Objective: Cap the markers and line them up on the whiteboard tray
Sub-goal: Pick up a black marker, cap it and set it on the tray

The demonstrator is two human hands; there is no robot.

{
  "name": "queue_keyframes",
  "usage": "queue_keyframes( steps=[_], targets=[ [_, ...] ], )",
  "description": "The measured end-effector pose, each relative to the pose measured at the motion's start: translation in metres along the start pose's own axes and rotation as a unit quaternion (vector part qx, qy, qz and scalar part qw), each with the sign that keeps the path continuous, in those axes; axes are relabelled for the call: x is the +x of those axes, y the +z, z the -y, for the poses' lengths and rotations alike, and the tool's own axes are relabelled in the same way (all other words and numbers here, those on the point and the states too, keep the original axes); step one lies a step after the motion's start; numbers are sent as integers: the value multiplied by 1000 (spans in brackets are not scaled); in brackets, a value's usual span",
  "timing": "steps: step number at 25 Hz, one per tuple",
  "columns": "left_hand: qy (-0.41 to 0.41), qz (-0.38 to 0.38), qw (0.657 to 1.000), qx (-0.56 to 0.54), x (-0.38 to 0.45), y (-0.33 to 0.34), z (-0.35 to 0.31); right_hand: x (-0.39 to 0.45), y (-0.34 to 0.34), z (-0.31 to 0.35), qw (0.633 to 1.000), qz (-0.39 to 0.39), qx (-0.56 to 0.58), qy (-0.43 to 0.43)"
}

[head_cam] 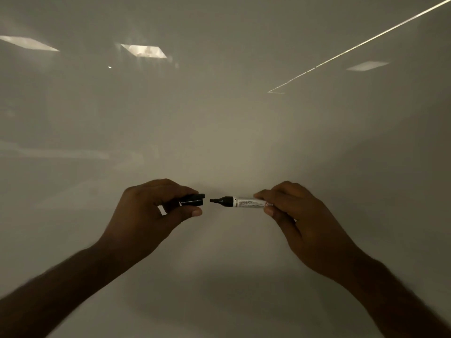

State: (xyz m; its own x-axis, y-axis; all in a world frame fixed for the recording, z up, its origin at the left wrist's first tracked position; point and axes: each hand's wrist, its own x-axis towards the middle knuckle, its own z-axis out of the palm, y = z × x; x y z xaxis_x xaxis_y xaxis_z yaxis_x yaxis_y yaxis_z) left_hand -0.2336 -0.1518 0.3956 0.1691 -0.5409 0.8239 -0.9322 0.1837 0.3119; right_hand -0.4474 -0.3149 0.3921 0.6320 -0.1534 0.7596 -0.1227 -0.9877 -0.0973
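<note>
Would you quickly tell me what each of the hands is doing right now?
Left hand: pinches the black cap.
Right hand: grips the uncapped marker.
</note>
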Motion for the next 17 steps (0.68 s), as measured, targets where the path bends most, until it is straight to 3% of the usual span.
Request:
queue_keyframes(
  steps=[17],
  targets=[
    [9, 24, 1000, 5, -1, 8, -24, 2, -1, 18, 999, 2, 41, -13]
  ],
)
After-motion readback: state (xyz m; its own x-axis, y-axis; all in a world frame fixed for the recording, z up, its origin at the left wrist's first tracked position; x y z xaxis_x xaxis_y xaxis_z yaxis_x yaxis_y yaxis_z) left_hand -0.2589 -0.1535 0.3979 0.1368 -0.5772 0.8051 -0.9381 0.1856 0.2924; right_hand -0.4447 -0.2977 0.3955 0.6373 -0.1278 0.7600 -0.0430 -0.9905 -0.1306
